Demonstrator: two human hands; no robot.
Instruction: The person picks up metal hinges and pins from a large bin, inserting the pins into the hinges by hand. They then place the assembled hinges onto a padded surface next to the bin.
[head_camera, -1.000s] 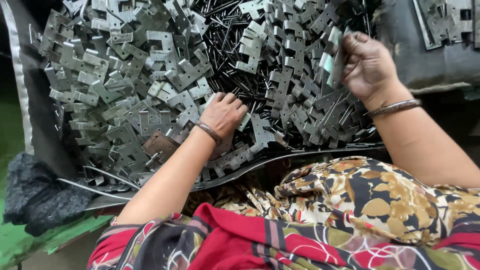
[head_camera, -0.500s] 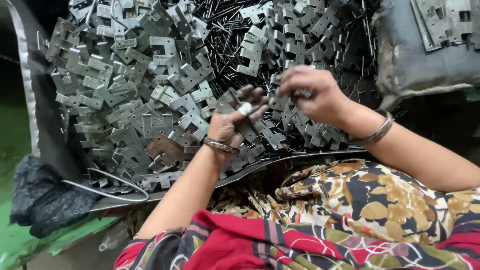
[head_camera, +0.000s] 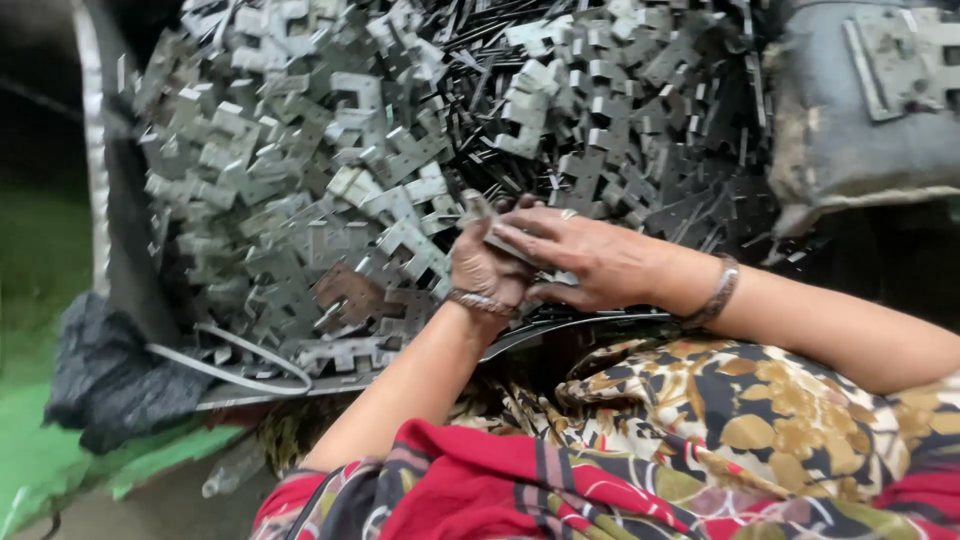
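Both hands meet above the heap of metal plates (head_camera: 330, 200): the left hand (head_camera: 487, 270) grips one small plate (head_camera: 478, 207) upright, and the right hand (head_camera: 590, 262) closes its fingers over it, probably to steady it.

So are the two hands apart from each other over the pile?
No, the left hand and right hand meet, together gripping a small metal piece.

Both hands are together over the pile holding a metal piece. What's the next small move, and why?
Probably ease the right hand aside: it covers the small metal piece pinched in the left hand, so only the piece's tip shows above the heap of stamped plates.
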